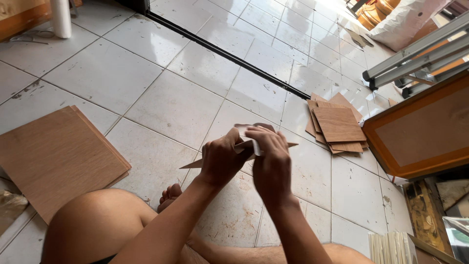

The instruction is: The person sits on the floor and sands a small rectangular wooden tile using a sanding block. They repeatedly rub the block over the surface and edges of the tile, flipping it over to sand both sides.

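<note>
I sit on a white tiled floor (176, 102) with bent legs. My left hand (222, 159) grips a thin, pointed strip of wood veneer (193, 165) that runs from lower left to upper right between both hands. My right hand (271, 159) pinches a small pale folded piece, perhaps sandpaper (246, 128), against the strip's upper edge. The strip's right tip (292, 144) pokes out past my right hand. Both hands hover above the floor in front of my knee (97, 220).
A stack of large brown veneer sheets (53, 156) lies at my left. A pile of smaller veneer offcuts (337, 127) sits on the floor ahead right. An orange-framed panel (420, 127) and aluminium ladder rails (415, 54) stand at right. A black door track (229, 54) crosses the floor.
</note>
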